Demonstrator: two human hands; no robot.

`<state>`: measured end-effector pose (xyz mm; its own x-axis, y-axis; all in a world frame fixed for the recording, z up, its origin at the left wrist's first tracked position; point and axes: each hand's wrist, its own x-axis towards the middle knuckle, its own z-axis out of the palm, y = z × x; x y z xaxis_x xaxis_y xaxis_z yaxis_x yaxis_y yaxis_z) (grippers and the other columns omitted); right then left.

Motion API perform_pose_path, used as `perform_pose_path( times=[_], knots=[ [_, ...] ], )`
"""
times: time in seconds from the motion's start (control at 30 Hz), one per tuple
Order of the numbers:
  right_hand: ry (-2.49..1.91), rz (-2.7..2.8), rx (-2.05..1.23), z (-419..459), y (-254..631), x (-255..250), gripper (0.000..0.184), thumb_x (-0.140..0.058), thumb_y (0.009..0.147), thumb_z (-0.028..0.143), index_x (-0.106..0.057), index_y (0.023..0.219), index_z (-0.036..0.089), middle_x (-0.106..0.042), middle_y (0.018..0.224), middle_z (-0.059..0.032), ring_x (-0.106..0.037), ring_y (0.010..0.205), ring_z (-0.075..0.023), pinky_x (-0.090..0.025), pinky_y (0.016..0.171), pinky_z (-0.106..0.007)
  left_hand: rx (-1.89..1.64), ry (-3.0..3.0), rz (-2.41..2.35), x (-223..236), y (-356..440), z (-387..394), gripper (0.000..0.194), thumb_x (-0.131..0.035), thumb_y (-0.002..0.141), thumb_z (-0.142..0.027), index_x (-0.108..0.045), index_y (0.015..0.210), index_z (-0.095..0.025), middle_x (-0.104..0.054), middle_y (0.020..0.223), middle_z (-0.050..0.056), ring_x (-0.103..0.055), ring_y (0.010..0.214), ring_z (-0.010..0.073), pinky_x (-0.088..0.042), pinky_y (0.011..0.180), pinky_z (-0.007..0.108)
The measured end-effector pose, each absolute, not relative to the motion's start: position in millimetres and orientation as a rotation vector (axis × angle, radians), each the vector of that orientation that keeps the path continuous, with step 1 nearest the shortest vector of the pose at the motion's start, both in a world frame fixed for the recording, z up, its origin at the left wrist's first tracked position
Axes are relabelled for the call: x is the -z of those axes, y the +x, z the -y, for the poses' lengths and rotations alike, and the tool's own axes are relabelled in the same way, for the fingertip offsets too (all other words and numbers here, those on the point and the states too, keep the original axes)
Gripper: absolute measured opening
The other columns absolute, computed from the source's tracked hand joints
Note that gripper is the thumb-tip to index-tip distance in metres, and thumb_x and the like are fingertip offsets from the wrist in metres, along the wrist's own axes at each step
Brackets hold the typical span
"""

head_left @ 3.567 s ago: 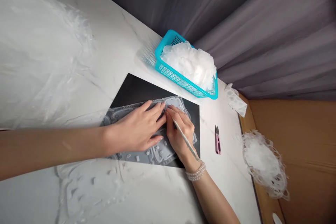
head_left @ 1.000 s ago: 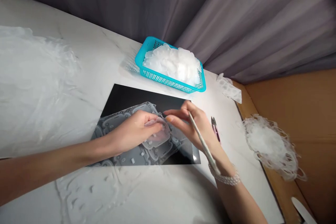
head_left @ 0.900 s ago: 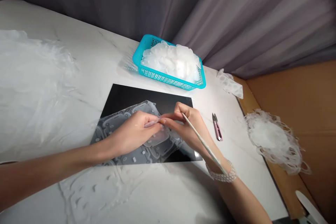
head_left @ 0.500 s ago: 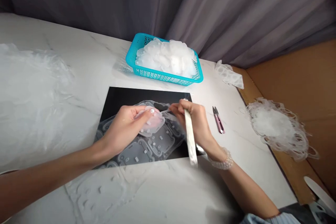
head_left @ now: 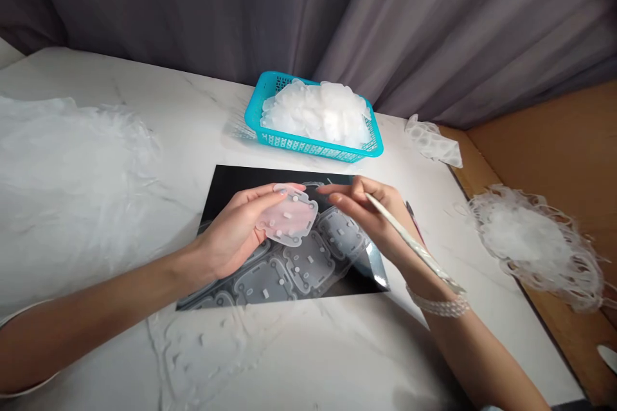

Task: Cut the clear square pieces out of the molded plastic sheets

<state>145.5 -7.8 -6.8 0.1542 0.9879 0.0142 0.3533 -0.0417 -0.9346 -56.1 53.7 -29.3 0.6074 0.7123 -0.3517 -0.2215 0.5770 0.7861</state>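
My left hand (head_left: 236,225) pinches a translucent, frosted silicone piece (head_left: 289,215) with small raised knobs, holding it tilted above a black mat (head_left: 226,183). My right hand (head_left: 373,205) is just right of the piece, apart from it, with index finger and thumb pointing left. A slim tool with a pearly white handle (head_left: 409,241) is tucked in that hand and slants back over the wrist; its working end is hidden. Beneath both hands a clear silicone sheet of joined, similar pieces (head_left: 308,263) spreads over the mat and onto the white marbled table (head_left: 308,347).
Behind the mat stands a turquoise basket (head_left: 308,149) heaped with frosted pieces. A pile of clear sheets (head_left: 62,173) lies at left. To the right are thread snips (head_left: 415,221), mostly behind my right hand, a white perforated scrap (head_left: 434,141) and a heap of clear ring-like offcuts (head_left: 535,237).
My right hand has moved away from the silicone piece, and its tool has swung from upright to slanting right. My left hand now shows the piece's knobbed face. The view has shifted slightly.
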Motion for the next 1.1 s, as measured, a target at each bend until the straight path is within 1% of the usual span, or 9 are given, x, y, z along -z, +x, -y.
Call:
perform_pose_path(
  times=[0.1, 0.23, 0.4, 0.5, 0.57, 0.7, 0.8, 0.97, 1.1],
  knots=[
    [-1.396, 1.244, -1.202, 11.9, 131.0, 8.9, 0.044, -0.071, 0.081, 0.032, -0.031, 0.068, 0.023, -0.074, 0.090, -0.0042, -0.069, 0.085, -0.0183, -0.052, 0.074, -0.030, -0.582, 0.705, -0.694, 30.0, -56.9, -54.2, 0.026, -0.058, 0.089, -0.029, -0.073, 0.107, -0.017, -0.075, 0.102, 0.010, -0.068, 0.091, 0.0222, -0.054, 0.070, 0.030],
    [-1.382, 1.169, -1.217, 11.4, 131.6, 20.2, 0.047, -0.070, 0.083, 0.029, -0.027, 0.066, 0.023, -0.075, 0.085, -0.0038, -0.070, 0.085, -0.0182, -0.053, 0.076, -0.030, -0.541, 0.654, -0.729, 27.5, -57.6, -55.5, 0.031, -0.053, 0.090, -0.029, -0.072, 0.111, -0.016, -0.074, 0.104, 0.011, -0.068, 0.090, 0.0235, -0.055, 0.068, 0.033],
    [-1.448, 1.583, -0.763, 13.0, 140.6, 20.0, 0.033, -0.062, 0.086, 0.019, -0.034, 0.069, 0.023, -0.073, 0.114, -0.0112, -0.070, 0.101, -0.0258, -0.056, 0.081, -0.038, -0.530, 0.580, -0.764, 24.0, -56.7, -57.7, 0.036, -0.047, 0.093, -0.026, -0.066, 0.120, -0.011, -0.073, 0.105, 0.014, -0.069, 0.088, 0.0209, -0.056, 0.067, 0.029],
    [-1.203, 2.073, -0.513, 14.4, 140.8, 22.1, 0.027, -0.055, 0.086, 0.005, -0.041, 0.071, 0.022, -0.066, 0.131, -0.0104, -0.055, 0.130, -0.0284, -0.050, 0.097, -0.044, -0.543, 0.511, -0.733, 21.7, -56.1, -59.2, 0.039, -0.040, 0.094, -0.022, -0.063, 0.123, -0.007, -0.072, 0.103, 0.015, -0.069, 0.080, 0.0183, -0.055, 0.064, 0.026],
    [-1.048, 2.229, -0.427, 14.7, 137.8, 27.3, 0.028, -0.051, 0.086, -0.001, -0.044, 0.072, 0.022, -0.068, 0.128, -0.0082, -0.049, 0.135, -0.0269, -0.045, 0.105, -0.047, -0.545, 0.469, -0.695, 21.1, -56.3, -59.5, 0.041, -0.037, 0.096, -0.025, -0.062, 0.122, -0.004, -0.072, 0.104, 0.016, -0.069, 0.077, 0.0176, -0.055, 0.063, 0.026],
    [-1.124, 1.929, -0.484, 12.6, 132.6, 36.1, 0.035, -0.055, 0.088, 0.002, -0.037, 0.064, 0.021, -0.076, 0.097, -0.0017, -0.072, 0.099, -0.0208, -0.051, 0.096, -0.040, -0.514, 0.423, -0.708, 23.9, -57.9, -59.2, 0.050, -0.040, 0.097, -0.036, -0.052, 0.134, -0.004, -0.071, 0.110, 0.019, -0.071, 0.093, 0.0235, -0.057, 0.079, 0.033],
    [-1.314, 1.305, -0.760, 7.7, 136.5, 32.6, 0.048, -0.066, 0.086, 0.014, -0.027, 0.060, 0.021, -0.067, 0.068, 0.0029, -0.066, 0.068, -0.0123, -0.054, 0.068, -0.025, -0.505, 0.429, -0.710, 29.0, -59.2, -59.7, 0.059, -0.047, 0.095, -0.041, -0.041, 0.144, -0.007, -0.069, 0.117, 0.020, -0.067, 0.109, 0.0265, -0.051, 0.097, 0.040],
    [-1.227, 0.811, -1.140, 3.6, 144.0, 19.5, 0.058, -0.077, 0.077, 0.021, -0.023, 0.058, 0.020, -0.049, 0.056, 0.0067, -0.055, 0.058, -0.0074, -0.048, 0.058, -0.018, -0.516, 0.706, -0.614, 33.1, -60.8, -61.2, 0.044, -0.063, 0.089, -0.043, -0.064, 0.123, -0.013, -0.066, 0.127, 0.014, -0.058, 0.123, 0.0275, -0.045, 0.105, 0.041],
    [-1.207, 0.794, -1.223, 10.3, 137.4, 12.3, 0.058, -0.079, 0.076, 0.019, -0.024, 0.057, 0.020, -0.048, 0.054, 0.0065, -0.054, 0.057, -0.0069, -0.048, 0.057, -0.017, -0.514, 0.968, -0.588, 30.0, -63.2, -62.3, 0.028, -0.068, 0.087, -0.038, -0.074, 0.107, -0.019, -0.071, 0.118, 0.008, -0.058, 0.118, 0.0262, -0.039, 0.106, 0.043]
  ],
)
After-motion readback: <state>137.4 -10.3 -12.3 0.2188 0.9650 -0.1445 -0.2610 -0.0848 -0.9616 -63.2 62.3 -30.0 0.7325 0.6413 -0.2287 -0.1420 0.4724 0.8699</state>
